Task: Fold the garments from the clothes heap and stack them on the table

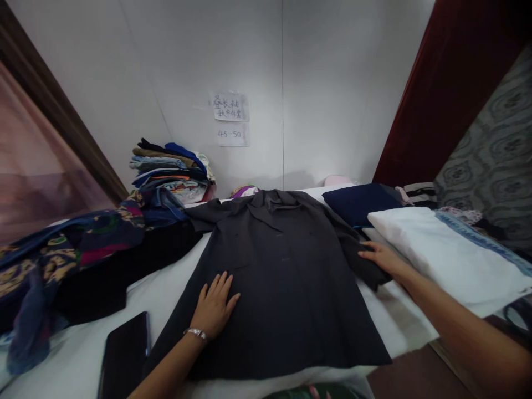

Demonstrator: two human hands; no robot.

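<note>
Head view: 1 dark coat [274,282] lies spread on the white table cover [166,291], collar at the far end, 2 sleeves visible. Person's 2 hands are at it. L hand [214,307] is flat on lower left part of coat front, fingers straight, thumb apart; 1 silvery bracelet [196,333] on its wrist. R hand [380,259] is on the right sleeve, fingers extended; cannot tell if they pinch the cloth.

Beyond the coat, 2 paper notes are on the smooth pale wall [332,83]: upper note [231,107] w/ handwritten Chinese, approx. "叠长袖 / 秋冬外套"; lower note [233,134] reads "45-50". No. of pcs in the clothes stack [170,169], beyond coat's left shoulder, is hard to count.

Left of coat: 1 black garment [141,277], a heap of patterned cloth [100,235], and, near the hem, 1 dark flat device [122,354], rectangular, w/ glossy edge. Right of coat: 1 navy folded piece [361,202], plain, & 1 white folded cloth [432,249] w/ blue band.
</note>
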